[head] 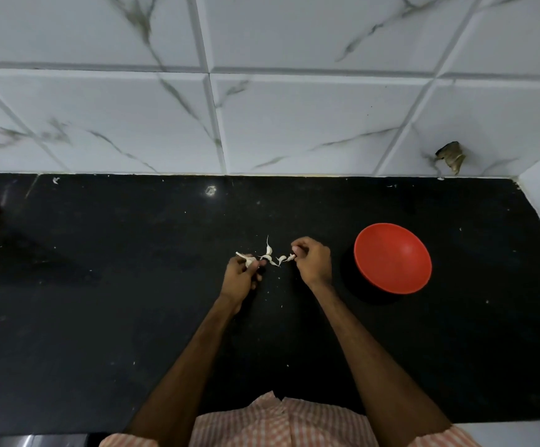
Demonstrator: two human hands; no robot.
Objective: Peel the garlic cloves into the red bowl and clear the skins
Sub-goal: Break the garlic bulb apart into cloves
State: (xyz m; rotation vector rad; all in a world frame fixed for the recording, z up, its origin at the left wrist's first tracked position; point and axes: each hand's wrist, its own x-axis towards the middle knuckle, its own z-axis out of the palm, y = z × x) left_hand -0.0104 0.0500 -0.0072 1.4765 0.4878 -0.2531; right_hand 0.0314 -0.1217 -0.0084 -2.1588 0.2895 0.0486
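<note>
A person at a black surface (133, 285), centre frame, works through a short row of garlic cloves (270, 252) lying between the two hands; the left hand (241, 274) has its fingers curled round a garlic piece (248, 259) whose papery tail sticks out to the upper left; the right hand (314, 262) appears to pinch the end clove (291, 256) at the row's right tip between thumb and fingertips.

The red bowl (392, 258) sits right of centre, near the right hand but apart from it, and looks empty; peeling seems barely begun.

Doing this step well probably means steadying one clove, nipping the skin at its pointed tip and stripping it away in one pull; the bare clove goes right into the bowl and the skin stays in one heap, since pale flecks already dot the dark surface.

No brand, label or writing can be read on the bowl, the marbled wall tiles (294, 117) or the checked shirt (278, 421).
</note>
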